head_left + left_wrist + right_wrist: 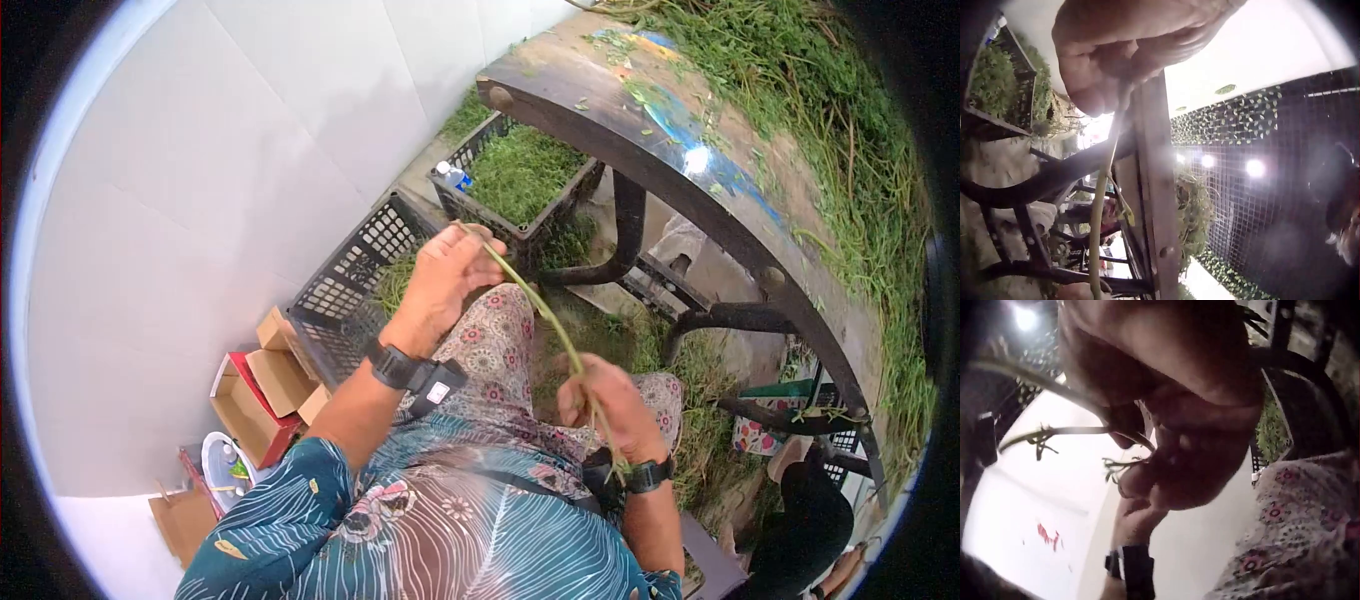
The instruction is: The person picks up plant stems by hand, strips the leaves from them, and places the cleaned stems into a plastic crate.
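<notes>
From my end of the feed, nearest to the head camera, I'm seeing a teal and brown patterned shirt [450,530] filling the lower part of the view. Just beyond it the right hand [615,400] is curling round a long green stem [549,313], thumb and fingers closing narrowly on its lower part, while one end of the stem is lying close to the strapped wrist. Farther out, the left hand [450,270] is pinching the upper end between thumb and fingertips, so the stem is stretching between both hands, bowing slightly and slanting across the lap. In the left wrist view I'm making out a small side shoot [1124,203] branching off it. Beneath, patterned trousers [490,335] are covering the knees. To the left of the legs a black crate [345,275] is standing with some greenery inside, and cardboard boxes [265,400] are sitting beside it. Past the knees another crate [525,232] is holding a mass of cut greens [520,175], with a small bottle [452,176] resting at its edge. On the right a table [640,120] is curving through the view, bearing a large heap of leafy stems [800,85]. Behind everything on the left, a pale wall [230,150] is rising.
</notes>
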`<action>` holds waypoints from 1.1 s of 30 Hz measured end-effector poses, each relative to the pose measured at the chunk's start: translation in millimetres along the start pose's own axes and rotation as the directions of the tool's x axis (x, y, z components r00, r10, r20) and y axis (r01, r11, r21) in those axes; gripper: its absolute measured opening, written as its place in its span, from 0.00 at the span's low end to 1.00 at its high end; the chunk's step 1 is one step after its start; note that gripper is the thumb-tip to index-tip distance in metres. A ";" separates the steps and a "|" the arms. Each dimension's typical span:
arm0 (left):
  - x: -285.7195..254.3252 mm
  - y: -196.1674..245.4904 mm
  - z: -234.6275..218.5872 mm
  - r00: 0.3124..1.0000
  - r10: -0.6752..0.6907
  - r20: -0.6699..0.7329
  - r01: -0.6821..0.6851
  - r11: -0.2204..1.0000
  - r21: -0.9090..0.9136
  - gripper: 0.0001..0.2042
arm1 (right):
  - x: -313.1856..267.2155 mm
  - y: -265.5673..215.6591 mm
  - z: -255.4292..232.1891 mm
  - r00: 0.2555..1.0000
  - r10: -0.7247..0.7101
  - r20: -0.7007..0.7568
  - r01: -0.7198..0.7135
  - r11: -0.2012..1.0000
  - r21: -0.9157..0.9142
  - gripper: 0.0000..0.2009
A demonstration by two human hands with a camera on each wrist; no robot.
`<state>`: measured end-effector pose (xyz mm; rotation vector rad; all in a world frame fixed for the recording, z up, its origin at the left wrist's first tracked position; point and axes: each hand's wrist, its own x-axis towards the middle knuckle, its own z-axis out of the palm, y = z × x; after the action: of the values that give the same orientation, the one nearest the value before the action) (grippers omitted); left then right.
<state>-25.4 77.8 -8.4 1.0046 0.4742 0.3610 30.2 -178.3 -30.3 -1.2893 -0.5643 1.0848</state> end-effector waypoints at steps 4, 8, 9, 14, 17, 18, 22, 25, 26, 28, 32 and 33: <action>1.6 -5.5 -15.7 0.999 -0.025 -0.023 0.023 0.997 -0.074 0.06 | -1.9 -2.7 -16.7 0.986 -0.015 -0.166 0.121 0.749 0.651 0.19; -7.1 -18.5 -6.7 0.999 -0.009 -0.050 0.006 0.997 -0.071 0.08 | 4.7 -9.1 -13.0 0.955 0.029 -0.294 0.132 0.849 0.512 0.18; -9.5 -22.6 -2.6 0.999 -0.024 -0.036 0.020 0.995 -0.093 0.08 | 7.9 -2.5 -11.4 0.959 0.031 -0.282 0.123 0.849 0.514 0.18; -20.1 -34.1 12.0 0.998 -0.022 0.053 0.017 0.996 0.087 0.09 | 17.4 13.5 -9.9 0.945 0.047 -0.324 0.140 0.837 0.528 0.16; -20.3 -33.7 10.7 0.997 0.006 0.083 -0.015 0.993 0.113 0.09 | 14.0 21.6 -20.0 0.912 0.070 -0.403 0.171 0.831 0.530 0.13; -20.3 -33.4 9.5 0.995 0.018 0.098 -0.032 0.988 0.148 0.09 | 12.4 21.9 -23.0 0.902 0.075 -0.424 0.182 0.827 0.532 0.12; -26.0 -27.0 6.3 0.985 0.075 0.153 -0.139 0.871 0.470 0.06 | 8.4 27.6 -33.3 0.852 0.060 -0.519 0.264 0.808 0.526 0.09; -29.3 -25.5 3.0 0.980 0.099 0.174 -0.193 0.698 0.689 0.07 | 8.9 24.8 -33.2 0.825 0.027 -0.565 0.320 0.802 0.504 0.09; -28.7 -26.4 1.9 0.978 0.101 0.180 -0.202 0.646 0.736 0.07 | 8.7 22.1 -33.6 0.816 0.017 -0.578 0.334 0.802 0.495 0.09; -26.2 -28.0 -1.8 0.975 0.117 0.189 -0.220 0.633 0.742 0.09 | 9.5 18.0 -30.6 0.807 -0.003 -0.590 0.325 0.836 0.441 0.08; -27.7 -17.0 1.2 0.982 -0.056 0.182 -0.068 0.789 0.610 0.13 | 10.3 19.9 -33.0 0.779 -0.007 -0.627 0.321 0.864 0.389 0.07; -26.3 -18.6 -2.4 0.962 -0.060 0.266 -0.090 0.850 0.518 0.16 | 9.8 19.1 -33.1 0.788 -0.021 -0.615 0.330 0.858 0.393 0.08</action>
<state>-47.5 57.3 -20.1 1.5735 0.3154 0.0946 56.2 -187.1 -58.6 -1.0172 0.0737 0.5451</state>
